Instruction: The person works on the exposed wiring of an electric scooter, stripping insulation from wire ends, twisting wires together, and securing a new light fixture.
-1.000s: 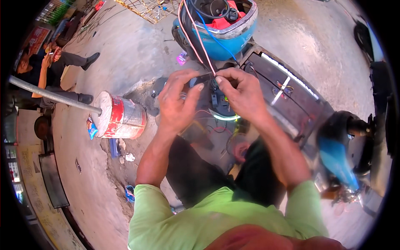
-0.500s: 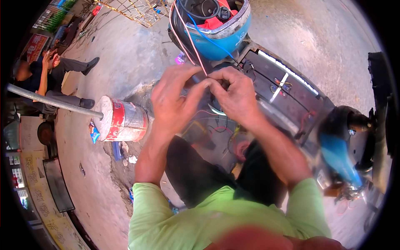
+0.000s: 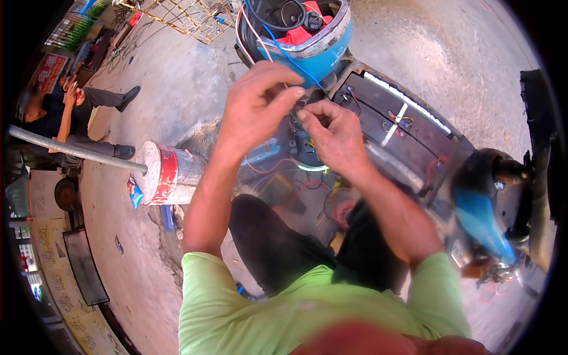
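My left hand (image 3: 258,103) is raised in front of me, thumb and fingers closed on a pink wire (image 3: 261,42). That wire comes down from the blue scooter body (image 3: 322,63), and its lower part is hidden behind the hand. My right hand (image 3: 337,135) is just to the right and slightly nearer, its thumb and forefinger pinched together. Whatever sits between those fingertips is too small to make out. A small gap separates the two hands. A blue wire (image 3: 288,54) also hangs from the scooter body, beyond my fingers.
Right of my hands, black batteries (image 3: 368,96) with wires lie in the scooter's frame. A paint-stained bucket (image 3: 182,171) holding a metal pole (image 3: 77,148) stands at left. Another person (image 3: 65,115) sits beyond it. A wire basket (image 3: 198,18) is at the far left.
My fingertips were together at the pink wire and have parted. The left hand has moved up and away, while the right has shifted slightly nearer me.
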{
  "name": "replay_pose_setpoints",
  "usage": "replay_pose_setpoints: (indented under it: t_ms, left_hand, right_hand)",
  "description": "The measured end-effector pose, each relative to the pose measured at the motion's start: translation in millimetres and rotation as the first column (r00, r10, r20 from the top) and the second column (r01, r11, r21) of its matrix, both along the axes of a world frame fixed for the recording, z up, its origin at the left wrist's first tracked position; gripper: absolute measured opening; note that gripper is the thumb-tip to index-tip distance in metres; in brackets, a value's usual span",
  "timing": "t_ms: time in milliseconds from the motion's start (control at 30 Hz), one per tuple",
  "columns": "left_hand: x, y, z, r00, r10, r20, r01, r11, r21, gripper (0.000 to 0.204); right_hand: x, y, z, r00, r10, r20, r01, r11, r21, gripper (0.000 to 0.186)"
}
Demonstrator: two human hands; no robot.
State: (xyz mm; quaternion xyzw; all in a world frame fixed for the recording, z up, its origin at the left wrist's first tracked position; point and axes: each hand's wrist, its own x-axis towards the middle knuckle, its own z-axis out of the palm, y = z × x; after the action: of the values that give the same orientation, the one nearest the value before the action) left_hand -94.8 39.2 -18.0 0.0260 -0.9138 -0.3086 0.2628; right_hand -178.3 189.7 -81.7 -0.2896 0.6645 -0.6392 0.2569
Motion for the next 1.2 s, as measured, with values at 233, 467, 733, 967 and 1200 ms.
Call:
replay_pose_setpoints:
  t_ms: [233, 467, 733, 967, 1200]
  left_hand:
    - [29, 5, -50, 0.981, 0.147, 0.129, -0.196, 0.716, 0.67, 0.032]
    - [26, 2, -46, 0.98, 0.053, 0.193, -0.161, 0.784, 0.599, 0.033]
    - [43, 23, -49, 0.947, 0.314, -0.073, -0.32, 0.942, -0.097, 0.026]
    - [65, 27, -38, 0.945, 0.311, -0.102, -0.327, 0.92, -0.217, 0.026]
    - [78, 29, -25, 0.951, 0.243, -0.189, -0.276, 0.945, -0.176, 0.021]
  right_hand:
    - [0, -5, -10, 0.996, 0.056, 0.069, -0.047, 0.991, -0.123, 0.026]
    - [-7, -5, -11, 0.978, 0.165, 0.131, -0.146, 0.979, -0.142, 0.025]
    - [-7, -5, -13, 0.979, 0.158, 0.128, -0.147, 0.985, -0.094, 0.021]
    - [-4, -7, -13, 0.989, 0.128, 0.074, -0.121, 0.989, -0.086, 0.019]
    - [8, -5, -4, 0.997, 0.062, 0.038, -0.058, 0.993, -0.104, 0.016]
